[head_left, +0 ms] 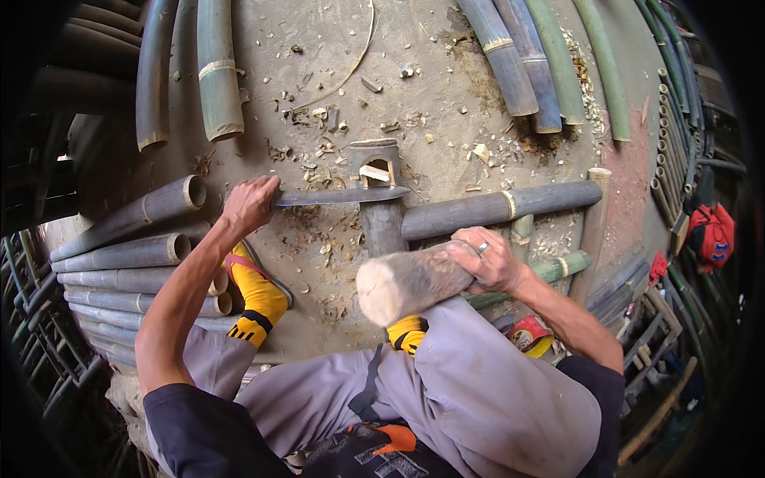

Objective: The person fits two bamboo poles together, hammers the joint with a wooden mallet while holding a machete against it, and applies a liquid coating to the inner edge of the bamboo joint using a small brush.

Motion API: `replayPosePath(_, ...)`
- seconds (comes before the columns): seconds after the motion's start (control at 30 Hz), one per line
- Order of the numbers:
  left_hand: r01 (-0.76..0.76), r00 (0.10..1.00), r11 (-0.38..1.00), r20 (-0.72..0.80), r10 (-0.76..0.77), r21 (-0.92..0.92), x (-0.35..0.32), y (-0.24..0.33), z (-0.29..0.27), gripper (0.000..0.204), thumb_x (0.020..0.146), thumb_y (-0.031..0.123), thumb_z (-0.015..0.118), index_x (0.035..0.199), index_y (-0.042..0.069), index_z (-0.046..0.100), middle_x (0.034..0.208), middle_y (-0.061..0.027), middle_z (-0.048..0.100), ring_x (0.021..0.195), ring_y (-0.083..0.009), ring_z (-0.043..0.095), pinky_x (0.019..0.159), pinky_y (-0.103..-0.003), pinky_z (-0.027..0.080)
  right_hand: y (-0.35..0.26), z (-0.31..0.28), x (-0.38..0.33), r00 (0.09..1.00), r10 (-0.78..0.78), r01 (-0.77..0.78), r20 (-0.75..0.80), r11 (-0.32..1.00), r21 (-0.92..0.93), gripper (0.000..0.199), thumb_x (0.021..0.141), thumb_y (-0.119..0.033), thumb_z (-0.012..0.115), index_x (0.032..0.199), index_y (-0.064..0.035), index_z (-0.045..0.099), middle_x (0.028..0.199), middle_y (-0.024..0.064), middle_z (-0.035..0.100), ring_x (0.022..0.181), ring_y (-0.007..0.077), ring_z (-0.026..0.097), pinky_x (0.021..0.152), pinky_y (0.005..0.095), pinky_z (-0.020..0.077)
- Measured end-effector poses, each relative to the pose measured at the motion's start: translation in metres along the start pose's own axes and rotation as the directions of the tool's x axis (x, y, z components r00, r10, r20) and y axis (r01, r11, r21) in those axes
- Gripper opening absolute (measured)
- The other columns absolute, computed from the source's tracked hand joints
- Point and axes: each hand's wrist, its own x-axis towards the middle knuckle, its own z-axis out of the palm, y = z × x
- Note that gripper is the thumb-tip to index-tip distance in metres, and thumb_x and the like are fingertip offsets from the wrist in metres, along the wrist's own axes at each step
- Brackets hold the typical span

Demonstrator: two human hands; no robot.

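1. Head view, so it's all one look down at your lap and the dirt floor (446, 151).
2. Your left hand (249, 203) is clenched round the handle end of a long blade (343, 196). The blade lies flat, running right from your fist, and its tip rests across the top of an upright bamboo post (381, 215).
3. That post has a square notch (374, 170) cut in its far side, with pale wood showing inside.
4. Your right hand (492, 259) is grasping a thick log mallet (410, 280), ring on one finger. The mallet is tilted, pale cut end pointing near and left, just right of the post and above your knee.
5. A dark bamboo pole (498, 209) runs from the post off to the right, just far of your right hand.
6. Yellow socks (256, 296) on both feet, the left foot in a sandal under your left forearm.
7. Stack of grey poles (131, 255) on the left, more green ones (522, 60) far right and far left.
8. Chips (331, 147) scattered around the post. Red bag (712, 233) way off right.
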Motion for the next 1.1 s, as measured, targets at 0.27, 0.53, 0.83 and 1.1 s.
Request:
replayPosePath(0.27,0.01,1.0,0.997,0.006,-0.011,0.077,-0.001,-0.004,0.004,0.022,0.074,0.005,0.058,0.093,0.008,0.047,0.086,-0.0122,0.058,0.083,-0.0329,0.061,0.07,-0.044,0.047,-0.007,0.012,0.066,0.913,-0.066,0.128,0.402,0.983,-0.129,0.083,0.068,-0.023,0.072,0.142,-0.0105,0.038,0.089,0.0106,0.057,0.074,0.0227,0.058,0.062,0.0322,0.0484)
replayPosePath(0.53,-0.037,0.997,0.993,-0.065,0.044,0.111,-0.003,-0.002,0.012,0.027,0.071,0.005,0.059,0.095,0.008,0.048,0.085,-0.0108,0.058,0.083,-0.0311,0.062,0.069,-0.043,0.047,0.027,0.018,0.083,0.824,0.109,0.047,0.556,0.965,-0.259,0.072,0.062,-0.023,0.077,0.122,0.0001,0.045,0.088,0.0134,0.059,0.076,0.0273,0.062,0.062,0.036,0.0517)
replayPosePath(0.83,0.063,0.997,0.998,0.035,-0.064,0.031,0.015,-0.001,-0.003,0.029,0.061,0.006,0.067,0.086,0.006,0.052,0.079,-0.012,0.059,0.071,-0.0315,0.062,0.063,-0.044,0.048,0.054,0.015,0.079,0.897,0.134,0.018,0.42,0.941,-0.339,0.082,0.058,-0.026,0.083,0.128,-0.0057,0.044,0.096,0.0151,0.058,0.086,0.0336,0.062,0.07,0.0426,0.0523)
replayPosePath(1.1,0.301,0.933,0.697,0.051,-0.355,-0.65,0.031,-0.002,-0.072,0.035,0.062,0.015,0.071,0.086,-0.006,0.058,0.066,-0.0091,0.056,0.057,-0.0158,0.056,0.055,-0.03,0.047,0.036,-0.005,0.044,0.749,0.662,-0.642,-0.033,0.737,0.213,0.086,0.069,-0.025,0.082,0.135,-0.0021,0.033,0.118,0.0238,0.057,0.106,0.0335,0.061,0.091,0.0423,0.0502)
